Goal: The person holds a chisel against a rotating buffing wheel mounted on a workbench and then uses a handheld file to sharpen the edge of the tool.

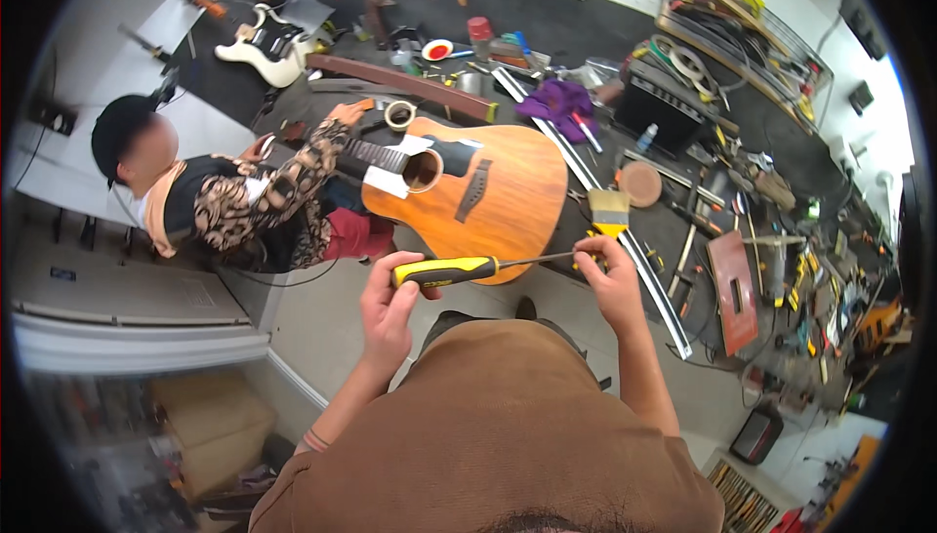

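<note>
A screwdriver with a yellow and black handle is held level in front of my body. My left hand is closed round the handle's butt end. With the fingertips of my right hand I pinch the far end of its thin shaft; the tip itself is hidden by the fingers. Just beyond lies an acoustic guitar with an orange-brown top, flat on the bench, its neck pointing left. White paper pieces lie by its sound hole. A wide brush with a yellow handle lies near my right hand.
On the left a person in a black cap reaches over the guitar's neck. A long metal straightedge runs along the bench right of the guitar. Farther off are a purple cloth, a black amplifier and a white electric guitar body.
</note>
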Available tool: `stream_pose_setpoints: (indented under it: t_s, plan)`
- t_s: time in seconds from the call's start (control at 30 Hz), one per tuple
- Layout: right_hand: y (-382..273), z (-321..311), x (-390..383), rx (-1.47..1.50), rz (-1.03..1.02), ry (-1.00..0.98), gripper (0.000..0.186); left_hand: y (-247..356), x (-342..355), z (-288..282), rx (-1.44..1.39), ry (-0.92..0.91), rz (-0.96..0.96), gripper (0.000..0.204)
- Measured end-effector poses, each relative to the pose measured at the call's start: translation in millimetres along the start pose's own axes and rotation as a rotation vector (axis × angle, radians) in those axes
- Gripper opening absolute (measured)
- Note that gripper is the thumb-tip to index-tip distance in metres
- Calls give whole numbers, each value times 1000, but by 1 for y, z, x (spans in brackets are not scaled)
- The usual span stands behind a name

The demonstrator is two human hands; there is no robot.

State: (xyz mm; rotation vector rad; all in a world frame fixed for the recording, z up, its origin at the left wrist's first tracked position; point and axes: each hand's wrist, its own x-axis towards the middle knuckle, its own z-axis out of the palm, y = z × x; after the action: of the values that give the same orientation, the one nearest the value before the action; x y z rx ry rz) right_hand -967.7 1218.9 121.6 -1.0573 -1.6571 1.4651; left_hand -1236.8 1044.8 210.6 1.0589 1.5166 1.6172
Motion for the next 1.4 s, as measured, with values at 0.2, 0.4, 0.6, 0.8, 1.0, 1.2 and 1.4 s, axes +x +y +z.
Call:
stream_pose_setpoints:
  t_s: [0.2, 0.4, 0.6, 0.8, 1.0, 1.2, 1.4]
  plan:
    - [0, 1, 6, 213, 107, 56, 11, -6, -4, -1, -72, 15, -14, 32]
    - [-9, 6, 15, 147, 66, 43, 11, -4, -9, -5, -154, 21, -41, 30]
    - [-10, 18, 25, 148, 82, -4, 10, -6, -11, -14, -113, 44, -52, 33]
    - [-9, 30, 31, 183, 55, 54, 12, 2, -4, -15, -111, 13, -48, 32]
    - [-1, 30, 33, 213, 85, 56, 13, 7, -1, -15, -96, -18, -57, 32]
    - [-3, 40, 31, 205, 51, 133, 13, 0, 4, -21, -157, -64, -67, 29]
    - [2, 51, 29, 197, 51, 130, 14, -5, 1, -34, -207, -88, -100, 31]
